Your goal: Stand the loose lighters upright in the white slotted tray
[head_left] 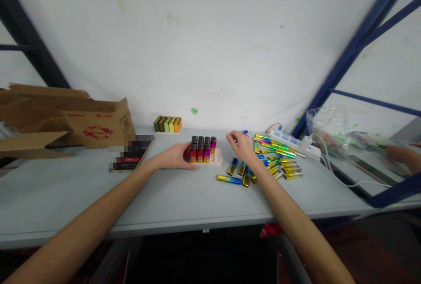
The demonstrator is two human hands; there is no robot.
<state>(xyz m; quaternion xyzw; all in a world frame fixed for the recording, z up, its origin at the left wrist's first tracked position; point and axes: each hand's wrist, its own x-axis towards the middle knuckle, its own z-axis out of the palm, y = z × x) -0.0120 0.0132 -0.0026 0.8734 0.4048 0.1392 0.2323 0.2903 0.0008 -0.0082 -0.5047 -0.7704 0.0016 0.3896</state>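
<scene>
Upright lighters (199, 149), red to purple with black tops, stand in rows in a white tray (216, 157) with round holes showing at its right end. My left hand (177, 156) is closed around the left side of this group, thumb in front and fingers behind. A dark red shape shows between my palm and the lighters. Just right of the tray, my right hand (241, 143) hovers with its fingers curled in; anything they hold is hidden. Around my right wrist lie shiny gold-and-blue lighter-sized pieces (233, 166), several of them in a loose heap.
A second tray of green-to-orange lighters (173, 125) stands by the wall. Left are an open cardboard box (98, 122) and a partly blurred phone-like device (133, 153). A white power strip (294, 145) with cable lies right, before a blue frame (348, 56). Another person's hand (399, 157) shows beyond.
</scene>
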